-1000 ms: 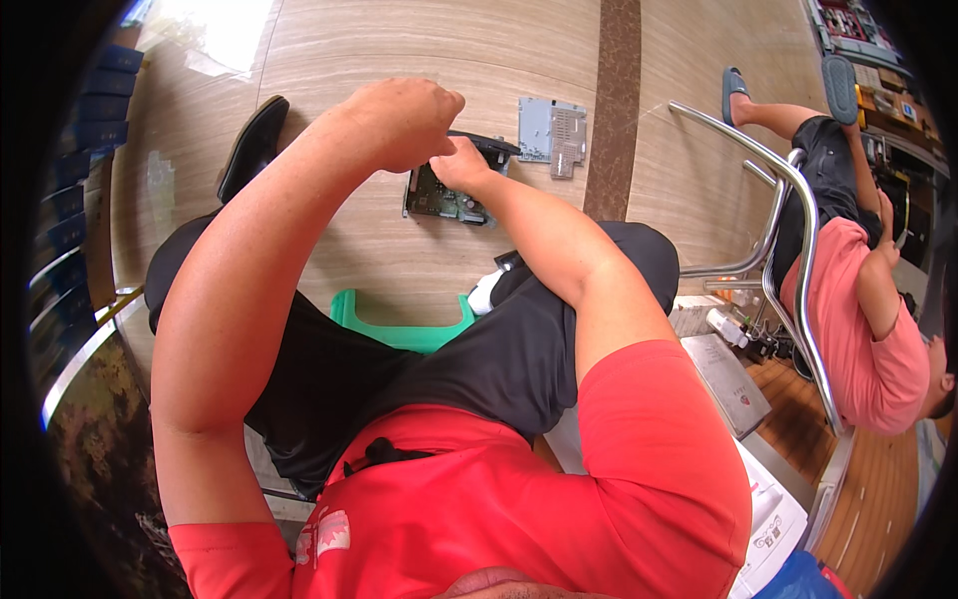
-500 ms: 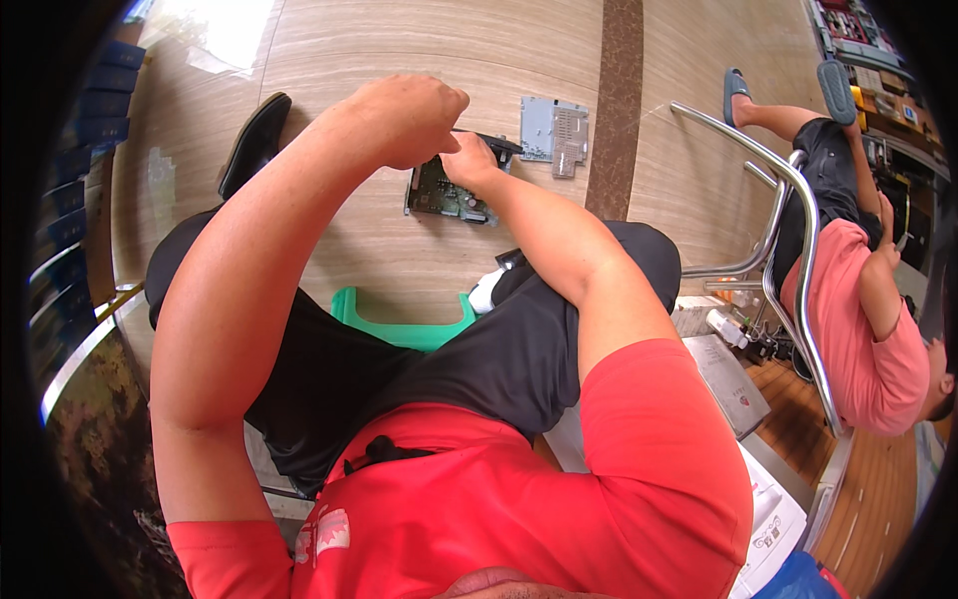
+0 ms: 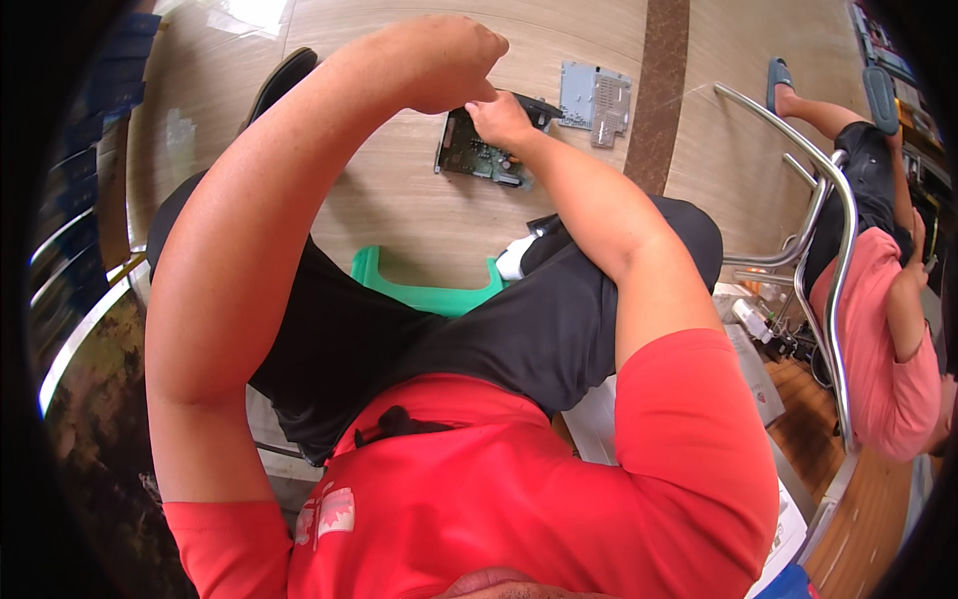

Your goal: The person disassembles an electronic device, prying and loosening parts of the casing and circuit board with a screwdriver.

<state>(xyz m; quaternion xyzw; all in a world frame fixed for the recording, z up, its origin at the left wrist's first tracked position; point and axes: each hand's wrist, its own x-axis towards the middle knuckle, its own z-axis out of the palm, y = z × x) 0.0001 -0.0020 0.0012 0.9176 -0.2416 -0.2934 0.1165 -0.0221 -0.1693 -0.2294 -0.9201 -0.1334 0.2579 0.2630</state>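
On the floor in front of me, a dark circuit-board assembly point(image 3: 461, 150) with a black bar point(image 3: 541, 106) along its far side lies between my legs. My right hand point(image 3: 501, 125) grips the assembly near that bar. My left hand point(image 3: 454, 65) is bent with curled fingers just above and beyond it; what those fingers hold is hidden. Flat grey metal plates point(image 3: 579, 90) lie to the right of the assembly.
A green plastic stool point(image 3: 424, 298) is under my legs. At right, another person point(image 3: 868, 309) in pink sits by curved chrome tubing point(image 3: 840, 210), near cluttered gear. Blue boxes point(image 3: 115, 100) are stacked at left. My dark shoe point(image 3: 279, 80) is beyond my left leg.
The whole scene has shifted up and right in the view, as if my head moved. Both hands stay at the board assembly, with little visible change in grip.
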